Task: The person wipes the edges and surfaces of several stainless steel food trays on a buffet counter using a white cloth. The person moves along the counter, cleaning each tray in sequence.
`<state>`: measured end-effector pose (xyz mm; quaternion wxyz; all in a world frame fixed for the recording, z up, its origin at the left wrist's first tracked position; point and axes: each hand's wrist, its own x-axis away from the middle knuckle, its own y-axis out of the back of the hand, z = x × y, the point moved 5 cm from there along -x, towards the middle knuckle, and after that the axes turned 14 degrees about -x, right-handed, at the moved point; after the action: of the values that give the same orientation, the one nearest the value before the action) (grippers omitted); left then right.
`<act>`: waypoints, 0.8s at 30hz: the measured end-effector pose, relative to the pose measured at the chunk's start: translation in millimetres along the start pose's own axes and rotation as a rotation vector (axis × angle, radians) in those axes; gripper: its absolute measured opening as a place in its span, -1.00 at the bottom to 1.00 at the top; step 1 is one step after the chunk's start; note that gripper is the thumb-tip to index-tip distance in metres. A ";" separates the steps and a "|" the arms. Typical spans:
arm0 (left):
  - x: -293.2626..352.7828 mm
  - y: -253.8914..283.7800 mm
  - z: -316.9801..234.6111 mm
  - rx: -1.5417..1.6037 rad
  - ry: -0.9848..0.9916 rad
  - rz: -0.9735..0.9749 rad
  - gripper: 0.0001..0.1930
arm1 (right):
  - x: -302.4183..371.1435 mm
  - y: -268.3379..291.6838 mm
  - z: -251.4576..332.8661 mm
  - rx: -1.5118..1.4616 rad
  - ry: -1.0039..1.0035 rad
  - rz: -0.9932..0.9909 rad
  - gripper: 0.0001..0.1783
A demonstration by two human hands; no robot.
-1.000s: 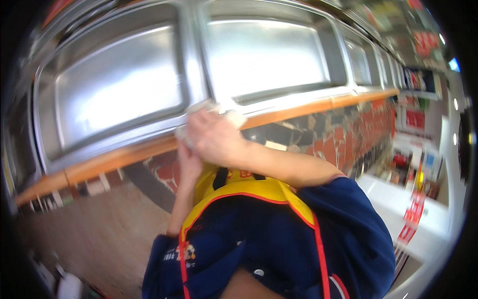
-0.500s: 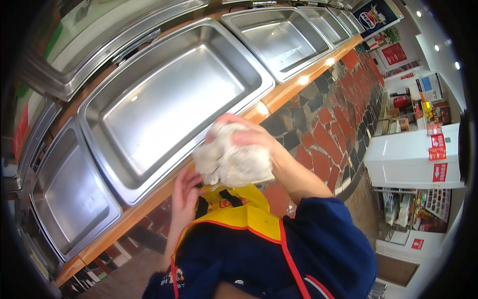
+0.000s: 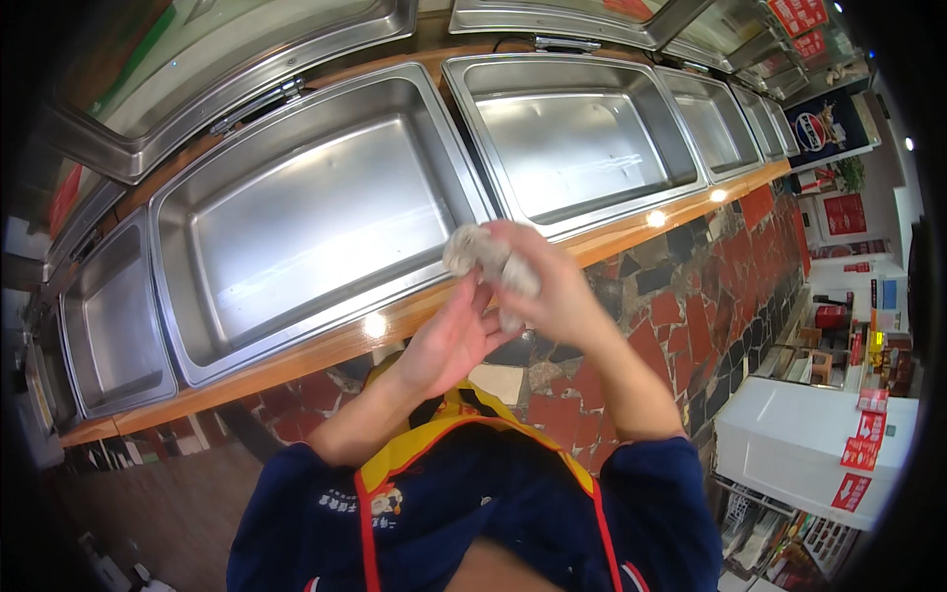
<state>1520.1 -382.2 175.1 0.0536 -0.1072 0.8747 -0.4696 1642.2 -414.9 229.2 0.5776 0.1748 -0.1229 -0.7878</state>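
A crumpled off-white cloth [image 3: 470,248] is bunched in my right hand [image 3: 548,286], whose fingers wrap around it above the counter's front edge. Just below it is my left hand [image 3: 441,341], with palm turned up and fingers stretched out and apart. Its fingertips lie close to the cloth's lower side; whether they touch it I cannot tell. Beyond both hands, a large rectangular steel pan [image 3: 326,232] is set in the counter, with a few droplets or marks on its shiny bottom. Another steel pan [image 3: 572,143] sits to its right.
Smaller-looking steel pans [image 3: 116,311] continue the row at both ends. Raised glass-and-metal lids [image 3: 247,74] stand along the back. A wooden edge [image 3: 612,242] borders the counter. A white cabinet [image 3: 789,434] with red signs stands at right, across a red-and-black stone floor [image 3: 691,316].
My right hand has moved right with the cloth, which is now bunched smaller. My left hand has risen and come right, beside the cloth. The view has turned, showing more pans at right.
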 end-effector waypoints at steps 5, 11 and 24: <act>-3.7 20.8 -13.1 -0.368 0.052 -0.116 -0.49 | -118.4 56.0 -64.8 -0.099 -0.124 -0.166 -0.59; 9.6 44.2 -27.9 -0.460 0.036 -0.194 -0.66 | -278.7 68.3 -117.7 0.467 0.031 -0.156 -0.52; -15.8 67.8 -31.1 -0.393 -0.031 -0.369 -0.68 | -101.8 36.4 -85.8 0.553 0.160 0.257 -0.59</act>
<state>1520.0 -316.9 135.6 -0.0413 -0.2803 0.9139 -0.2907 1737.2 -328.1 179.2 0.6107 0.3696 -0.3081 -0.6289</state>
